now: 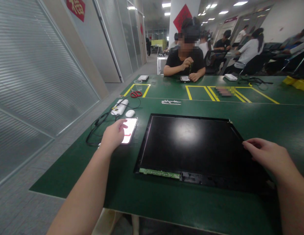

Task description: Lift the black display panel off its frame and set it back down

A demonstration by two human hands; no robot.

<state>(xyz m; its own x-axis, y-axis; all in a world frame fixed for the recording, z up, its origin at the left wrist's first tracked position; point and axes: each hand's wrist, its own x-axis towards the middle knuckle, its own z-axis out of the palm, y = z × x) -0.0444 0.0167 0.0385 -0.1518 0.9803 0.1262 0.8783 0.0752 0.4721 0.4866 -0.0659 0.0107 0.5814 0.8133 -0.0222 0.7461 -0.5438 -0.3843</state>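
Note:
A flat black display panel (191,147) lies on the green table, with a green circuit board strip (159,173) along its near left edge. My right hand (269,155) is at the panel's right edge, thumb and fingers closed on it; part of the grip is hidden. To the left of the panel, my left hand (115,132) is over a smartphone (129,132) with a bright white screen. Its fingers are stretched across the phone, holding nothing. Just beyond the phone sits a small white rounded case (130,113).
A white power-bank-like block (120,107) and black cables (99,125) lie at left. Red-handled scissors (136,94), a clear cup (138,85) and white strips (170,102) are farther back. Across the green table (75,169), a person (184,58) handles a small device.

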